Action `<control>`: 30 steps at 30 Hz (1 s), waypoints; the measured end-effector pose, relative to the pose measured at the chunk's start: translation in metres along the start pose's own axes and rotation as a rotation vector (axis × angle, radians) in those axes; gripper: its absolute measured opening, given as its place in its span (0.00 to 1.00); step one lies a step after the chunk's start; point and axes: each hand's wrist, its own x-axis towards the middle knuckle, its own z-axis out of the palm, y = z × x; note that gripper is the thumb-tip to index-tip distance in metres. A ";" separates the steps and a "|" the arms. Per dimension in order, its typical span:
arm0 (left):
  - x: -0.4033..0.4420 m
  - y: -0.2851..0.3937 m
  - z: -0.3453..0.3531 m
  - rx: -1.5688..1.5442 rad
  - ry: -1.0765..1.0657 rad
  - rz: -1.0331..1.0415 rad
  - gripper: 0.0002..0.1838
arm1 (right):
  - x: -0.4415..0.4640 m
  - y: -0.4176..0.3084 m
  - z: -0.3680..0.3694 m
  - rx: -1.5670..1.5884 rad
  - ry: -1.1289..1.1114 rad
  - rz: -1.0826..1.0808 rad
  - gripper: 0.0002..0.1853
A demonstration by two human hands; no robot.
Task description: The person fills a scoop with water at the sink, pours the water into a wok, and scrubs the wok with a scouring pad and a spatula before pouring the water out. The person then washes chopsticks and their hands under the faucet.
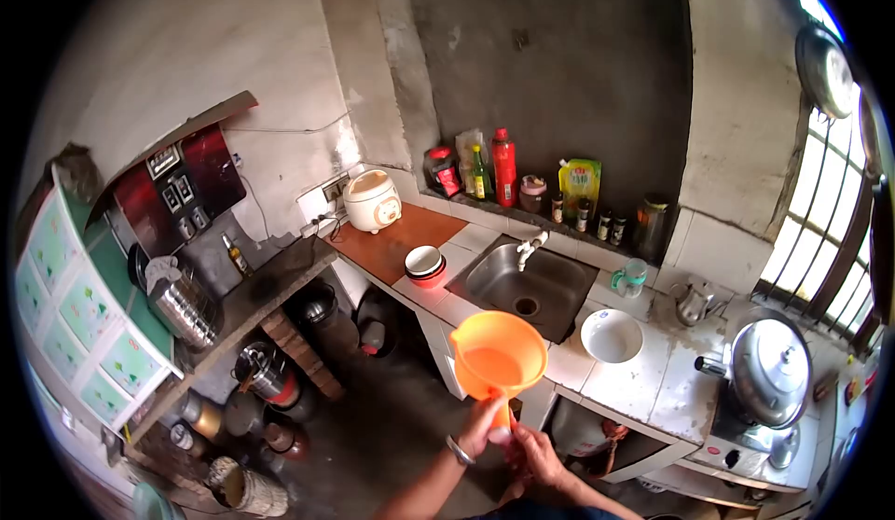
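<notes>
An orange plastic water dipper [503, 347] is in front of me, its bowl over the counter's front edge near the sink. My left hand [479, 427], with a bracelet at the wrist, is closed around its handle. My right hand [541, 457] is closed against the handle's lower end, its fingers partly hidden. The steel sink [573, 301] lies just beyond the dipper, under a white tap [530, 250]. To the right of the sink sits a white bowl [612, 336]. Stacked bowls [425, 264] stand on its left.
A rice cooker [372, 201] sits in the counter's far left corner. Bottles and a red flask [503, 167] line the ledge behind the sink. At right, a lidded pot [770, 373] rests on the stove [736, 450]. Pots and buckets [244, 487] crowd the floor at left.
</notes>
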 end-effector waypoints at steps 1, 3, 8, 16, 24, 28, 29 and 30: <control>0.018 0.013 -0.004 -0.032 0.012 -0.020 0.12 | 0.017 -0.007 -0.001 0.063 0.047 -0.121 0.22; 0.057 0.035 -0.014 -0.008 -0.078 -0.091 0.13 | 0.053 -0.007 -0.026 0.036 0.023 -0.101 0.19; 0.166 0.076 -0.004 -0.029 -0.211 -0.223 0.12 | 0.132 -0.024 -0.087 0.004 0.164 -0.095 0.13; 0.319 0.073 -0.016 -0.577 -0.368 -0.608 0.14 | 0.191 -0.053 -0.132 -0.045 0.359 -0.185 0.14; 0.403 0.049 -0.080 -0.650 -0.238 -0.634 0.13 | 0.292 -0.110 -0.161 -0.240 0.508 -0.117 0.13; 0.417 0.045 -0.113 -0.426 -0.238 -0.548 0.13 | 0.422 -0.139 -0.176 -0.747 0.582 -0.128 0.15; 0.419 0.044 -0.122 -0.382 -0.284 -0.539 0.13 | 0.462 -0.128 -0.189 -0.967 0.674 -0.181 0.22; 0.418 0.051 -0.126 -0.286 -0.247 -0.579 0.13 | 0.495 -0.126 -0.194 -0.928 0.691 -0.147 0.28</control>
